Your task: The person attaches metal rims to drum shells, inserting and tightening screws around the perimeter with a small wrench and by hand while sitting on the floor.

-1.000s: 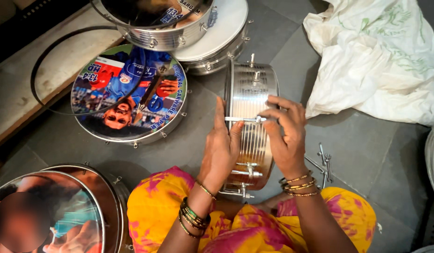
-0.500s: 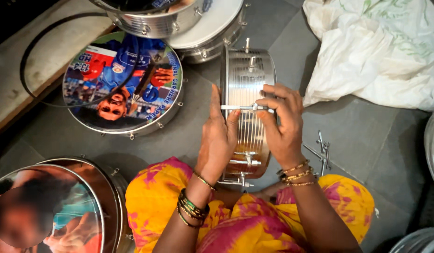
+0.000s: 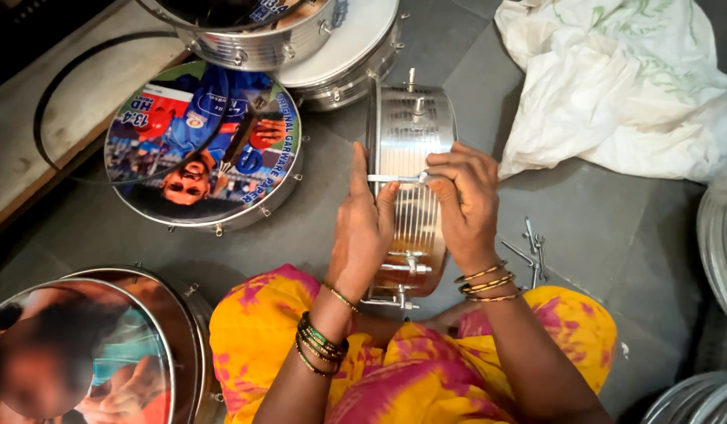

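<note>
Grey floor tiles carry drums all round, and the steel drum shell (image 3: 410, 180) stands on edge in front of the knees, its low end resting on the lap. Left hand (image 3: 365, 228) lies flat against its side with fingers pressed together, while right hand (image 3: 464, 202) pinches a thin rod (image 3: 395, 179) across the shell. If that pinch slips on the smooth metal, the rod may skid off, or the shell could roll toward the loose bolts (image 3: 528, 247) by the right knee.

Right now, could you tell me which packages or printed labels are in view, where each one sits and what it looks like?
Printed drum skin: floor, upper left; round, blue, red and white picture.
Second printed drum skin: lower left corner; round, blurred orange and teal.
White plastic bag: upper right; crumpled, faint green print.
</note>
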